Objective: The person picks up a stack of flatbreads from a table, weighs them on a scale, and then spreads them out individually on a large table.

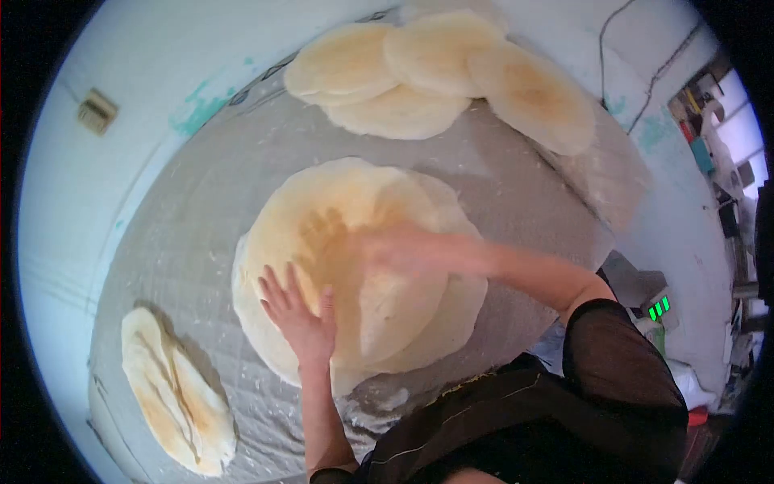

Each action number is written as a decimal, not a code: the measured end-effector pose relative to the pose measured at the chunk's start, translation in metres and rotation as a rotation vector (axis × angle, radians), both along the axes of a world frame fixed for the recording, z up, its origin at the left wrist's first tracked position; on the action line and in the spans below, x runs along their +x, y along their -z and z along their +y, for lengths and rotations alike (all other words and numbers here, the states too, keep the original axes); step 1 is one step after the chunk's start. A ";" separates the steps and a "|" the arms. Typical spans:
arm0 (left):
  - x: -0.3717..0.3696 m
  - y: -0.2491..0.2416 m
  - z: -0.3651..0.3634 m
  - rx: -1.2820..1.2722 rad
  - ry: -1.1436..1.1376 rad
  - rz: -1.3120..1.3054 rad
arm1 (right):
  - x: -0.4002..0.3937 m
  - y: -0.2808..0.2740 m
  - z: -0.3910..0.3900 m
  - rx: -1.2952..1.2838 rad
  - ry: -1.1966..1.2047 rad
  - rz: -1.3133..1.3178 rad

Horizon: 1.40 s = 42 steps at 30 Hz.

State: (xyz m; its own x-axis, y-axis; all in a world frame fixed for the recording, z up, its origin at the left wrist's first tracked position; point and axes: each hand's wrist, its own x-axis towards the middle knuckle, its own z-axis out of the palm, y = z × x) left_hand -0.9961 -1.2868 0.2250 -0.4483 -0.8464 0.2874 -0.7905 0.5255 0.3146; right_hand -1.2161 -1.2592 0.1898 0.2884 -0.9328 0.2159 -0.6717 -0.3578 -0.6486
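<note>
A stack of large round flatbreads (411, 323) lies in the middle of the cloth-covered table, its sheets overlapping unevenly at the edges. My left hand (300, 319) rests flat on the left part of the top flatbread, fingers spread. Over the upper middle of the same stack is my right hand (391, 248), smeared by motion, so its fingers do not show clearly. Browned patches mark the top sheet around both hands.
Several more round flatbreads (403, 113) overlap along the far edge of the table. A folded flatbread (177, 395) lies at the left. Grey cloth (193, 226) covers the table, which meets a white wall (121, 177). A scale with a green-lit display (659, 307) stands at the right.
</note>
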 end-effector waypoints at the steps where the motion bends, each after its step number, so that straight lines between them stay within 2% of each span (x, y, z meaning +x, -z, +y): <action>1: -0.011 0.013 0.002 0.047 0.035 -0.173 | -0.048 0.011 -0.002 -0.157 0.183 0.025; 2: -0.018 0.026 0.004 0.089 0.065 -0.349 | -0.083 -0.012 -0.003 0.082 0.543 0.236; 3: -0.022 0.041 0.005 0.121 0.083 -0.356 | -0.128 -0.015 0.000 0.137 0.711 0.428; 4: -0.024 0.056 0.007 0.149 0.095 -0.361 | -0.200 0.075 -0.005 -0.264 0.936 0.642; 5: -0.026 0.064 0.008 0.179 0.102 -0.368 | -0.202 0.005 0.020 0.052 1.025 0.810; 8: -0.026 0.060 0.007 0.232 0.103 -0.367 | -0.314 0.073 0.055 -0.344 1.122 1.172; 10: -0.027 0.060 0.007 0.232 0.099 -0.373 | -0.327 0.032 0.063 0.265 1.012 0.944; 13: -0.032 0.047 0.007 0.283 0.080 -0.346 | -0.325 -0.007 0.058 -0.245 1.023 0.862; 14: -0.035 0.042 0.007 0.307 0.074 -0.328 | -0.308 -0.035 0.054 -0.042 0.935 0.917; 15: -0.039 0.040 0.006 0.345 0.129 -0.140 | -0.281 -0.063 0.048 0.160 0.839 0.965; 17: -0.050 0.038 0.008 0.416 0.236 0.239 | -0.213 -0.084 0.054 0.199 0.616 0.926; 18: -0.063 0.029 0.011 0.578 0.265 0.368 | -0.188 -0.061 0.059 0.256 0.562 0.769; 20: -0.094 0.008 0.024 0.902 0.317 0.627 | -0.140 -0.062 0.070 0.277 0.363 0.660; 21: -0.106 0.010 0.031 1.030 0.250 0.793 | -0.116 -0.063 0.076 0.295 0.265 0.600; 23: -0.121 0.018 0.042 1.281 0.095 1.122 | -0.104 -0.079 0.083 -0.055 0.236 0.324; 25: -0.114 0.048 0.045 1.267 0.029 1.167 | -0.145 -0.055 0.042 0.401 0.232 0.475; 27: -0.108 0.055 0.044 1.228 0.024 1.207 | -0.185 -0.042 0.012 0.089 0.508 0.393; 29: -0.103 0.038 0.036 1.155 0.083 1.255 | -0.224 -0.014 -0.027 -0.063 0.761 0.497; 31: -0.088 0.005 0.019 1.084 -0.016 1.263 | -0.248 0.000 -0.057 0.013 0.873 0.614; 32: -0.066 -0.003 0.006 1.089 -0.019 1.168 | -0.254 0.006 -0.066 0.061 0.899 0.710; 33: -0.044 -0.012 -0.004 1.071 -0.027 1.139 | -0.258 0.012 -0.074 0.109 0.922 0.806; 34: -0.020 -0.017 -0.011 1.059 -0.129 1.059 | -0.261 0.017 -0.080 0.158 0.944 0.900; 35: 0.005 -0.019 -0.022 1.058 -0.126 0.983 | -0.265 0.022 -0.085 0.131 0.941 0.903; 37: 0.064 0.004 -0.034 0.927 -0.293 0.902 | -0.272 0.027 -0.093 0.075 0.931 0.911; 39: 0.121 0.031 -0.040 0.764 -0.434 0.866 | -0.276 0.022 -0.097 0.135 0.810 0.954; 42: 0.154 0.055 -0.050 0.533 -0.493 0.788 | -0.297 0.010 -0.102 0.262 0.707 0.908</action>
State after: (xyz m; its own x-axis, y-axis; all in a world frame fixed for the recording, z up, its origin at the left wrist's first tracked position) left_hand -0.8416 -1.3366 0.1704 0.1278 -0.9853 -0.1134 -0.3518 -0.1519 0.9237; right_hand -1.5131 -1.3611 0.1793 -0.3612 -0.9322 -0.0243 -0.9203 0.3522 0.1703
